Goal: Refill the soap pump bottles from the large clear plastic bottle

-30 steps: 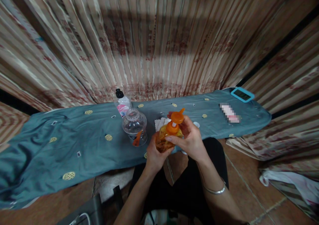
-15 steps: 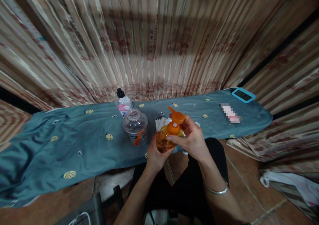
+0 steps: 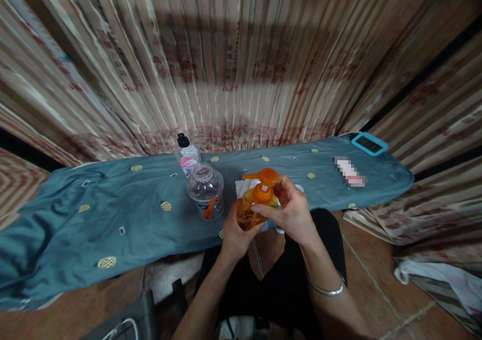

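Observation:
A pump bottle of amber liquid with an orange pump head is between my two hands above the front edge of the cloth-covered board. My left hand is closed round its lower left side. My right hand grips it from the right, thumb across the bottle's shoulder and fingers up behind the pump head. The spout points left. A white cloth with a jagged edge lies behind the bottle, partly hidden by it. Left of my hands stands an open clear plastic jar with an orange mark.
Behind the jar stands a clear bottle with a black cap and pink label. A blue-framed device and a blurred-out pink item lie at the right on the green cloth. Curtains hang close behind.
The orange pump head has turned, so its spout has swung from up-left to pointing left and lower. Both hands keep their hold on the bottle in nearly the same place.

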Demonstrator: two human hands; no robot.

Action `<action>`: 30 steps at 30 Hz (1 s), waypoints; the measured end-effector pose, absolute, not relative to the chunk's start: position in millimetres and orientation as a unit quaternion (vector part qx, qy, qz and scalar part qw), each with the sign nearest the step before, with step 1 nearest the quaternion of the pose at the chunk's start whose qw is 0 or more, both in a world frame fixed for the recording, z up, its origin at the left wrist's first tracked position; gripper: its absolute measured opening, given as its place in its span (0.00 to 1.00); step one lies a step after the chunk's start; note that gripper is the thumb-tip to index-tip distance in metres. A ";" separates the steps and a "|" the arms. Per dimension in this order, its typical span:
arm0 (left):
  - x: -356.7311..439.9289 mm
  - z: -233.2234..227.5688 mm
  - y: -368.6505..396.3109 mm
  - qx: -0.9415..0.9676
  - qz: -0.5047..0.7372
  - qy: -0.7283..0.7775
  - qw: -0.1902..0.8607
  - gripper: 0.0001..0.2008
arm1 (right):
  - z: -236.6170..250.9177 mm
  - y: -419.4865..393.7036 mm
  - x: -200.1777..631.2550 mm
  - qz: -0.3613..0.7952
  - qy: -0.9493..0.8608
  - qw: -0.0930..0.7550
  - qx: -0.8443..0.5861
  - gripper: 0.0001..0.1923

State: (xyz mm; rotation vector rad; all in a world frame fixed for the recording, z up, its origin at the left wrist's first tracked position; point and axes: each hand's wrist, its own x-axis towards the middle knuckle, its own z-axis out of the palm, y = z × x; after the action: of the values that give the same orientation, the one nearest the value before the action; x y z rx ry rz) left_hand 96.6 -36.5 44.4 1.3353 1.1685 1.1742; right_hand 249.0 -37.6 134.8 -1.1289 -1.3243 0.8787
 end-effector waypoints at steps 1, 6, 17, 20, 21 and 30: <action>96.9 44.7 -36.4 0.548 0.480 0.481 0.487 0.36 | 133.0 -37.8 248.1 0.369 -0.559 0.564 -0.483 0.28; 98.4 44.6 -35.9 0.544 0.491 0.469 0.492 0.36 | 139.5 -42.0 253.3 0.395 -0.599 0.533 -0.448 0.22; 98.1 43.6 -36.1 0.537 0.491 0.472 0.498 0.36 | 133.8 -38.9 248.8 0.374 -0.564 0.568 -0.468 0.23; 98.0 45.6 -35.6 0.540 0.492 0.471 0.494 0.36 | 140.2 -41.4 254.1 0.396 -0.592 0.538 -0.451 0.23; 97.9 46.1 -35.5 0.541 0.493 0.470 0.493 0.36 | 141.7 -41.6 255.1 0.401 -0.597 0.533 -0.447 0.25; 98.3 43.5 -35.4 0.538 0.480 0.485 0.495 0.37 | 135.2 -39.1 247.0 0.359 -0.547 0.578 -0.488 0.25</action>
State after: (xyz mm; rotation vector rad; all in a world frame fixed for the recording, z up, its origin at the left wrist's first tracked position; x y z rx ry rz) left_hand 98.3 -35.4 43.5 1.3032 1.1766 1.1636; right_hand 247.0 -39.1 135.2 -1.1429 -1.2789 0.8408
